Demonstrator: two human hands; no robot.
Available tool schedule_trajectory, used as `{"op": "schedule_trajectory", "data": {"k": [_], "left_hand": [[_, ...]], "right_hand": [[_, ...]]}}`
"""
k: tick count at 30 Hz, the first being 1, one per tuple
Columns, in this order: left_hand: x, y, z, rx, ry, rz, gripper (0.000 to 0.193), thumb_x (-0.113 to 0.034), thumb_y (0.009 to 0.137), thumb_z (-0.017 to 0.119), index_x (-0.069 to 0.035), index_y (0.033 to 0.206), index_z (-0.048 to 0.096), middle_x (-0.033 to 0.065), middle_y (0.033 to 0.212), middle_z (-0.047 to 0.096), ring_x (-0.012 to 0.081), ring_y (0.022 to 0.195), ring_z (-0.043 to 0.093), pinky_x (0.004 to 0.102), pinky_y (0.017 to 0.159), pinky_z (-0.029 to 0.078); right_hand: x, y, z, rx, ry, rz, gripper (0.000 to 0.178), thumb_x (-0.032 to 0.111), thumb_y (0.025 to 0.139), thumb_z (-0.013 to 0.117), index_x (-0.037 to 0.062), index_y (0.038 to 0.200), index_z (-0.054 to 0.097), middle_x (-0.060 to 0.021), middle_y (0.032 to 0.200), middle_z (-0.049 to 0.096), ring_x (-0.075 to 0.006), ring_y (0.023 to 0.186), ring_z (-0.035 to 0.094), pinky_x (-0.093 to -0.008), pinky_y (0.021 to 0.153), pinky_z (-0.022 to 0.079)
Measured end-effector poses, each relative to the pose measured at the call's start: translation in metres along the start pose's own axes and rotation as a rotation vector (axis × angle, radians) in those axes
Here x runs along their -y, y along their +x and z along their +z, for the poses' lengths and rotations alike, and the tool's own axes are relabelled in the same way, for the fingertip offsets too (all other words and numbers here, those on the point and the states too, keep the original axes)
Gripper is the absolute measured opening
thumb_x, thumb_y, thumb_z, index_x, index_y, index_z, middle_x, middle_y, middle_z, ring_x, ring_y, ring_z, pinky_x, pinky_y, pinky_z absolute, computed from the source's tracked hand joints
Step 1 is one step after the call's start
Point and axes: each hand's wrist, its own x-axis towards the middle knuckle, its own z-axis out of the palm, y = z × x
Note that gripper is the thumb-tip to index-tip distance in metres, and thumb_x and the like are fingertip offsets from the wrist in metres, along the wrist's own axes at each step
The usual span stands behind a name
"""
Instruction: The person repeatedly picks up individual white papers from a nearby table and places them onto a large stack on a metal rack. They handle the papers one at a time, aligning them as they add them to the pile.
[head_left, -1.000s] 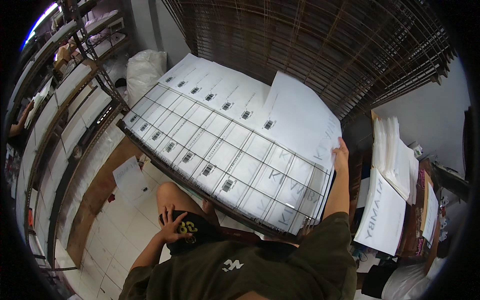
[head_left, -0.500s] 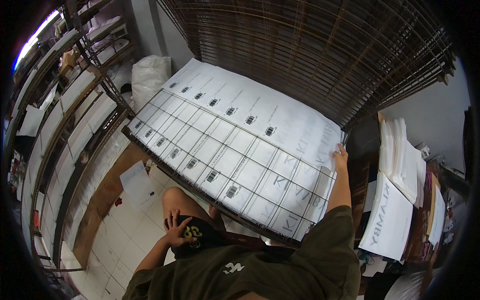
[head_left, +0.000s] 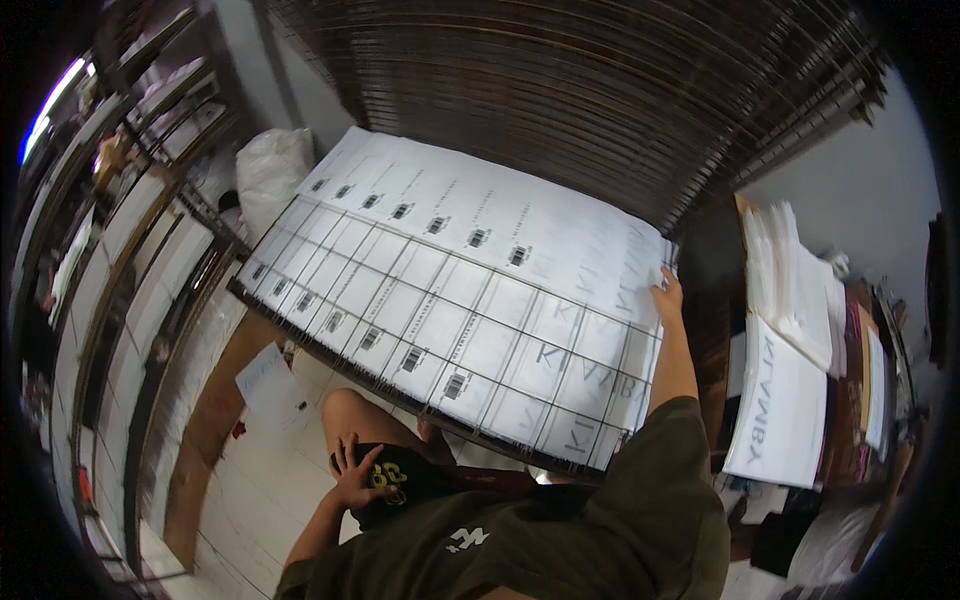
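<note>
A large white printed paper sheet (head_left: 450,190) with rows of barcodes lies on a wire drying rack (head_left: 455,340). Its far part is uncovered, while more printed paper shows beneath the wire grid on the near side. My right hand (head_left: 669,293) reaches to the right edge of this paper, thumb and fingers closed at its margin; how much it grips there is partly hidden. Resting on my thigh, my left hand (head_left: 357,474) has its fingers spread and holds nothing.
Stacked wire rack tiers (head_left: 560,100) slope up behind the paper. On the right stand piled white sheets (head_left: 790,300) with a printed sheet (head_left: 780,410) hanging beside them. Loaded shelves (head_left: 130,280) line the left; a loose sheet (head_left: 270,385) lies low near the floor.
The whole view has shifted slightly, with some blur. My right hand remains at the paper's right edge, a little farther up it. My left hand stays on my thigh.
</note>
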Motion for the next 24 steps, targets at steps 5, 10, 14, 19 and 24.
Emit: {"op": "schedule_trajectory", "data": {"k": [5, 10, 14, 19, 24], "left_hand": [[-0.006, -0.005, 0.003, -0.019, 0.042, -0.017, 0.100, -0.070, 0.061, 0.074, -0.030, 0.145, 0.037, 0.0236, 0.156, -0.008, 0.0487, 0.140, -0.019, 0.0654, 0.107, -0.007], [-0.010, -0.002, 0.001, -0.008, 0.074, -0.023, 0.101, -0.069, 0.060, 0.074, -0.030, 0.145, 0.036, 0.0232, 0.156, -0.010, 0.0502, 0.139, -0.017, 0.0664, 0.107, -0.006], [-0.002, -0.001, 0.006, 0.020, 0.084, -0.022, 0.103, -0.068, 0.060, 0.075, -0.030, 0.146, 0.033, 0.0238, 0.156, -0.011, 0.0512, 0.139, -0.017, 0.0667, 0.107, -0.004], [-0.009, -0.004, 0.001, 0.057, 0.093, -0.023, 0.104, -0.069, 0.061, 0.074, -0.030, 0.147, 0.030, 0.0249, 0.155, -0.012, 0.0527, 0.139, -0.016, 0.0670, 0.107, -0.003], [-0.010, -0.006, -0.002, 0.040, 0.064, -0.015, 0.104, -0.071, 0.060, 0.073, -0.031, 0.147, 0.032, 0.0244, 0.156, -0.012, 0.0525, 0.139, -0.016, 0.0688, 0.106, -0.004]], "right_hand": [[0.073, -0.069, -0.010, -0.093, -0.304, -0.273, 0.050, 0.003, 0.071, 0.066, 0.0020, 0.121, 0.059, -0.0200, 0.121, 0.058, -0.0364, 0.116, 0.053, -0.0389, 0.101, 0.041], [0.081, -0.160, -0.050, -0.138, -0.321, -0.264, 0.043, 0.005, 0.074, 0.065, 0.0017, 0.117, 0.060, -0.0194, 0.117, 0.059, -0.0362, 0.113, 0.055, -0.0396, 0.099, 0.042], [0.068, -0.235, -0.063, -0.164, -0.338, -0.150, 0.048, 0.017, 0.082, 0.066, 0.0051, 0.127, 0.055, -0.0215, 0.130, 0.050, -0.0382, 0.121, 0.047, -0.0434, 0.103, 0.037], [0.065, -0.275, -0.044, -0.099, -0.423, -0.112, 0.059, 0.025, 0.088, 0.062, 0.0090, 0.141, 0.041, -0.0254, 0.143, 0.036, -0.0423, 0.129, 0.038, -0.0489, 0.105, 0.033], [0.069, -0.270, -0.047, -0.102, -0.560, -0.142, 0.057, 0.029, 0.089, 0.060, 0.0115, 0.141, 0.043, -0.0245, 0.144, 0.034, -0.0412, 0.132, 0.034, -0.0514, 0.106, 0.030]]}}
